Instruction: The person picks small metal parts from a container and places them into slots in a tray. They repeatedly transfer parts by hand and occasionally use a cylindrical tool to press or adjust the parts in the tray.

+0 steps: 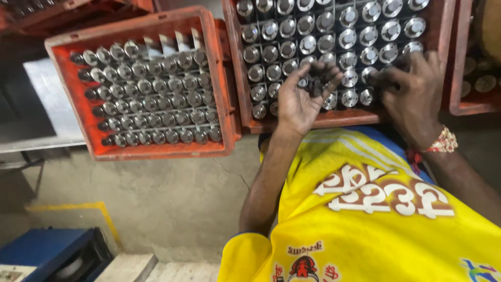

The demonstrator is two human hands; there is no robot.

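Cupping a little heap of small dark metal bits (314, 85), the left hand (301, 102) sits palm-up with fingers half curled around them, right over the near edge of the red plastic crate (442, 31) packed with shiny round steel parts (326, 43). Right hand (412, 94) is palm-down on that same crate's front rows, fingertips pinching at one part; can't tell if it's really gripped. Second red crate (68, 47) of the same parts sits just left.
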